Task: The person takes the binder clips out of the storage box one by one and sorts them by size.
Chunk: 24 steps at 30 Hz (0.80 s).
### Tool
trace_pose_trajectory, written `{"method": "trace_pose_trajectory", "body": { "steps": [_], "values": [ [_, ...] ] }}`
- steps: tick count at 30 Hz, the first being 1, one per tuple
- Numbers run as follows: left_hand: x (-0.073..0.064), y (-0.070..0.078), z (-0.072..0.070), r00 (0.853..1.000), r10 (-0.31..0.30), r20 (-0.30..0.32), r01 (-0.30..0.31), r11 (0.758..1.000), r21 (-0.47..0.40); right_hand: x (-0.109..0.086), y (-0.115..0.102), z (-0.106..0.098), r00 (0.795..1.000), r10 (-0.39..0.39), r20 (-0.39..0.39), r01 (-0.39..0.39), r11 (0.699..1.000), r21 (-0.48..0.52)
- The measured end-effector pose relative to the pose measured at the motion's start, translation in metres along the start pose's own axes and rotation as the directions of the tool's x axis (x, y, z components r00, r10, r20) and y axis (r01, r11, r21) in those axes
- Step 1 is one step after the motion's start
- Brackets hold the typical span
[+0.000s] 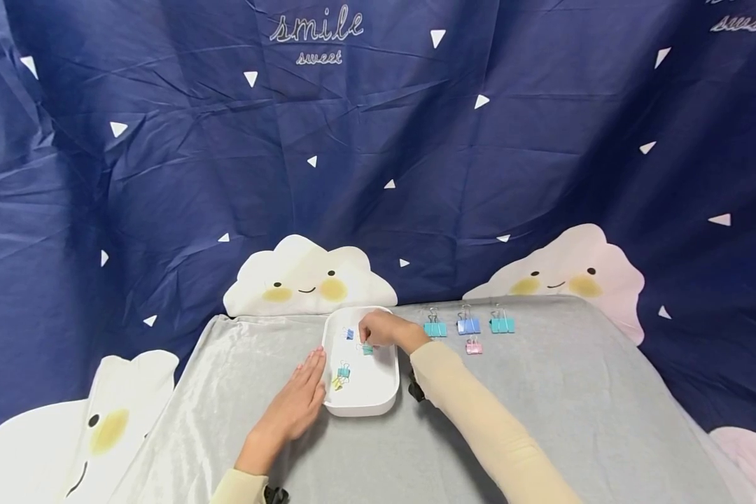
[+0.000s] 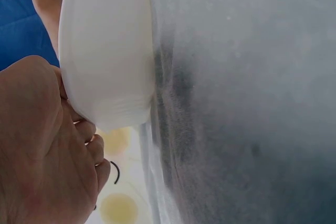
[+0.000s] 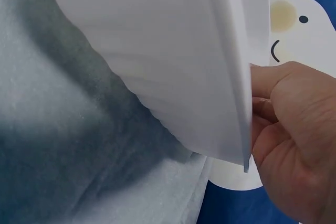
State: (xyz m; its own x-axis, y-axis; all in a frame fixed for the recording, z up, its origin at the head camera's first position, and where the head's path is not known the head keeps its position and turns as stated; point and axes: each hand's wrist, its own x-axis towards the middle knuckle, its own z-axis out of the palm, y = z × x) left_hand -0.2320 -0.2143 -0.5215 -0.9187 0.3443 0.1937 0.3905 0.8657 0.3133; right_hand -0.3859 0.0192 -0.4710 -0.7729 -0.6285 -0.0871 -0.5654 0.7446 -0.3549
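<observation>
A white tray (image 1: 360,408) holds several small binder clips. My right hand (image 1: 384,329) reaches over its right rim, fingers curled, and appears to pinch a teal binder clip (image 1: 368,350). In the right wrist view the wall of the tray (image 3: 157,51) hides the fingertips of that hand (image 3: 296,129). Also inside are a blue binder clip (image 1: 348,334), another teal clip (image 1: 344,372) and a yellow clip (image 1: 337,383). With fingers straight, my left hand (image 1: 299,395) rests against the tray's left side; the left wrist view shows this hand (image 2: 47,145) beside the outer wall.
Right of the tray, a teal clip (image 1: 435,329), a large blue clip (image 1: 469,325), another teal clip (image 1: 502,325) and a pink clip (image 1: 474,346) stand on the grey cloth (image 1: 542,392). A dark blue curtain (image 1: 353,126) hangs behind the table.
</observation>
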Motion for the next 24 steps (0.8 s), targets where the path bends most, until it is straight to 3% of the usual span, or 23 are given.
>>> {"method": "trace_pose_trajectory", "body": {
  "steps": [11, 24],
  "values": [
    [0.002, -0.001, 0.002, 1.0, -0.018, 0.007, 0.018, 1.0, -0.01, -0.003, 0.001, -0.007, 0.995, -0.062, -0.079, 0.06, 0.998, -0.037],
    [0.001, 0.0, 0.002, 1.0, -0.028, 0.003, 0.028, 0.999, -0.034, -0.012, 0.0, -0.012, 0.981, -0.161, -0.108, 0.155, 0.986, -0.06]
  ]
}}
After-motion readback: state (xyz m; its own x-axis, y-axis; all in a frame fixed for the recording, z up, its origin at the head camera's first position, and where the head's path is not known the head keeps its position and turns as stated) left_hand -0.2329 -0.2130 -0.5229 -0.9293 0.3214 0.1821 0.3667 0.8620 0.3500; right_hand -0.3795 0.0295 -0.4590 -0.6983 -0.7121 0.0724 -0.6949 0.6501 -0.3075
